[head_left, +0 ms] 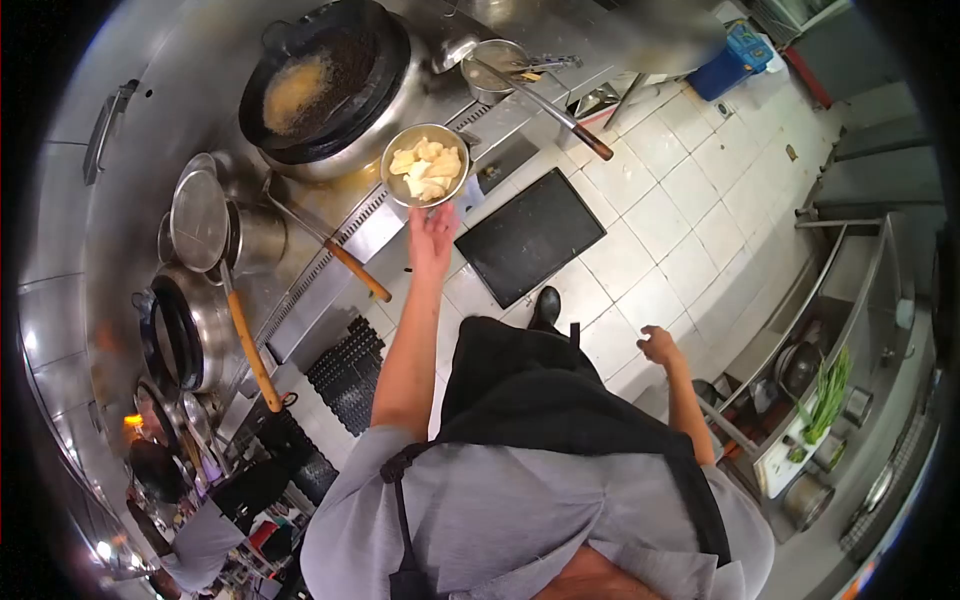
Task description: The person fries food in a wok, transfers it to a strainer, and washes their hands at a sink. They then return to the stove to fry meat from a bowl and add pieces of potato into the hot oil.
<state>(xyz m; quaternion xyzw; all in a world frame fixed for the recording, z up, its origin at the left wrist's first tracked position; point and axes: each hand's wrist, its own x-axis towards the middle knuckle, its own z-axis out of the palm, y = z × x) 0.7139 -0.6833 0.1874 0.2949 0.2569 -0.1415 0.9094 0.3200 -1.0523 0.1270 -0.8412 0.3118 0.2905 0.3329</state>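
My left hand (pixel 432 228) is closed on the near rim of a round metal bowl (pixel 389 188), held out level over the front edge of the range. Pale yellow chunks (pixel 428 168) lie in the bowl; their kind I cannot make out. Just behind the bowl, a large dark wok (pixel 385 95) sits on the range with foamy yellowish liquid (pixel 296 93) in it. My right hand (pixel 657 345) hangs free at my side over the floor, its fingers loosely bent and apart, with nothing in them.
Wooden-handled ladles (pixel 357 268) and a strainer (pixel 200 222) jut over the range edge. A small pot (pixel 493 62) with utensils stands right of the wok. A black mat (pixel 531 238) lies on the tiles. Green stalks (pixel 828 400) rest on the right counter. Another person (pixel 200 545) stands lower left.
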